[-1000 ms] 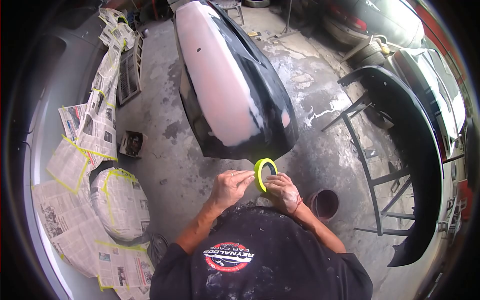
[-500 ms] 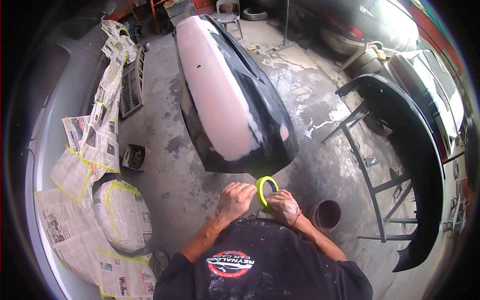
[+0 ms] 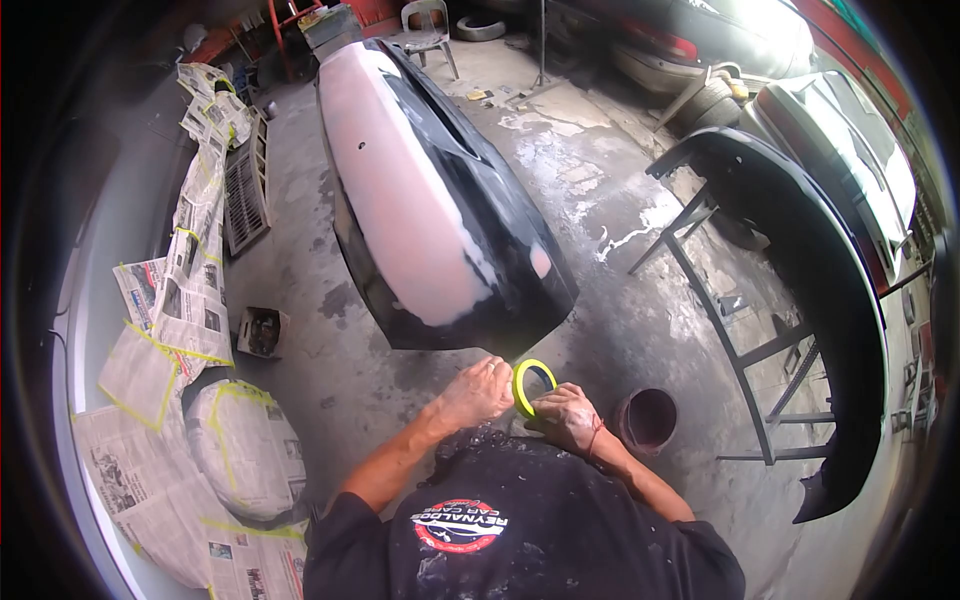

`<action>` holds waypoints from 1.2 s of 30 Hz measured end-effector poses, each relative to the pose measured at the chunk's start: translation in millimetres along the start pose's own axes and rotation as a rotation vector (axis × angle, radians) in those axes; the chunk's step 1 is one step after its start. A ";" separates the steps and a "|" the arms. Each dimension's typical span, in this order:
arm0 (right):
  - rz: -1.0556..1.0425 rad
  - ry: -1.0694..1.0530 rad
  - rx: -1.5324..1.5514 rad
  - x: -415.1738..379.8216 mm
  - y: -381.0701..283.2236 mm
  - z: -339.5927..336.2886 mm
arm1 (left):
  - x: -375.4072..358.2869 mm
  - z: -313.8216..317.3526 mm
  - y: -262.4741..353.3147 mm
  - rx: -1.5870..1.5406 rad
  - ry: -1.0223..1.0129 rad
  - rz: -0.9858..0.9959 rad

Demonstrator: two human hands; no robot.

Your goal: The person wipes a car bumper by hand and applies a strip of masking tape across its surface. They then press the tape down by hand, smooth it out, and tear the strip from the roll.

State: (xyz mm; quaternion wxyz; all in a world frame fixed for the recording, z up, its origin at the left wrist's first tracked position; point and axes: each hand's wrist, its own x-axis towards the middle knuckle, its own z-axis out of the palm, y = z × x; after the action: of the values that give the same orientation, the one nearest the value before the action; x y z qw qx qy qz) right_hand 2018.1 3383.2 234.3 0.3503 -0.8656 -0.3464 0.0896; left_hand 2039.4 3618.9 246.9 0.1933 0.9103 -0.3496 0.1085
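A bright yellow-green roll of tape (image 3: 519,388) is upright between my hands, in front of my dark shirt. My right hand (image 3: 566,415) has its fingers closed on the roll's right lower side. At the roll's left edge, my left hand (image 3: 478,392) is closed, its fingertips pinched together; what they hold is too small to make out. Just beyond my hands lies the near end of a black car panel (image 3: 400,180) with a broad pinkish-white patch.
Newspaper masking (image 3: 140,460) and a covered wheel (image 3: 245,450) line the car at left. A dark bucket (image 3: 648,420) stands right of my hands. A black bumper (image 3: 850,300) rests on a metal stand (image 3: 712,310) at right. A chair (image 3: 427,35) stands behind.
The view has shifted, so the panel and bumper appear further left. My left hand has risen slightly beside the roll. My right hand keeps its hold on the tape.
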 end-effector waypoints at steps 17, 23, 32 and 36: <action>0.198 0.396 -0.017 -3.3 96.7 -81.9 | 163.3 88.1 28.2 -0.960 -0.119 -0.331; 0.416 0.599 -0.045 56.7 179.2 -199.5 | 284.6 130.9 -32.8 -0.772 -0.064 -0.376; 0.270 0.483 -0.132 139.2 283.7 -300.2 | 430.3 157.9 -46.1 -0.726 -0.051 -0.380; 0.124 0.493 -0.212 180.0 313.5 -321.6 | 463.6 159.0 -69.3 -0.605 0.021 -0.460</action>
State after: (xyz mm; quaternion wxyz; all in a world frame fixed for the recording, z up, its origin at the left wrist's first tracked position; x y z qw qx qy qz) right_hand 2448.2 3166.0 278.0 0.3253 -0.9127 -0.2044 -0.1391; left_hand 2435.8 3322.4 238.7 0.4763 0.8656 -0.1502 -0.0364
